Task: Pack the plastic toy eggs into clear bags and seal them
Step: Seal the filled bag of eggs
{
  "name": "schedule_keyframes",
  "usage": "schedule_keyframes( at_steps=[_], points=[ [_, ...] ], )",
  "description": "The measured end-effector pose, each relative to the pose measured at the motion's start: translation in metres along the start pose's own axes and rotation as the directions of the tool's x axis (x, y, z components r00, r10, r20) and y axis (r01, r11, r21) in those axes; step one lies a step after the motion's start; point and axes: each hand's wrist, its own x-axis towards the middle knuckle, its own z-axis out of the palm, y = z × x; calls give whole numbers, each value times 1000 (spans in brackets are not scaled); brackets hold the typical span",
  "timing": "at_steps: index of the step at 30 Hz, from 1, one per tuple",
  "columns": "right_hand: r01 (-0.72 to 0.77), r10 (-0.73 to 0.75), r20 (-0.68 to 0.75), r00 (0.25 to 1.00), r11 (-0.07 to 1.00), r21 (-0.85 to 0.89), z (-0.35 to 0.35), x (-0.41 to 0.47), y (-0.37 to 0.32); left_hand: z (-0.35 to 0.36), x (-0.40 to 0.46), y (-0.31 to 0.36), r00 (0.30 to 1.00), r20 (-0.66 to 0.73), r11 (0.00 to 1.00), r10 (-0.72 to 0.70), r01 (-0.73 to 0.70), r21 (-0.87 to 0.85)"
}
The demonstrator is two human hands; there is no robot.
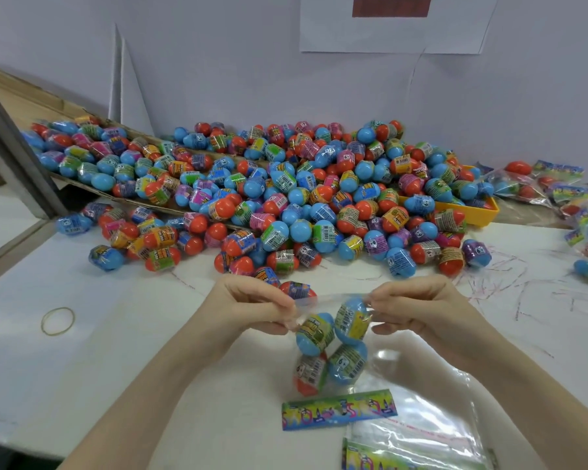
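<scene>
Plastic toy eggs, four of them, hung in a clear bag just above the desk, and both hands were on it! The left hand pinched one corner of the bag's open mouth, the right hand pinched the other, each grip narrow and tight on thin film. That film looked soft, slick and crinkly, so the top edge seemed the right place to take it, close to the corners, where the mouth could be drawn flat for sealing. The eggs themselves looked light and hard, glossy enough to roll and shift inside. Beyond the hands lay the big heap of loose eggs; a printed header card lay on spare bags near the right forearm.
</scene>
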Motion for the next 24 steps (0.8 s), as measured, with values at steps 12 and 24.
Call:
schedule_keyframes(
  at_steps=[12, 24],
  points=[
    [161, -121, 164, 979, 952, -259, 0, 0, -4, -13, 9, 2, 966, 257, 996, 7, -30, 87],
    [273, -185, 202, 962, 708, -651, 7, 0, -17, -8, 4, 7, 988, 155, 962, 22, -63, 265]
  ],
)
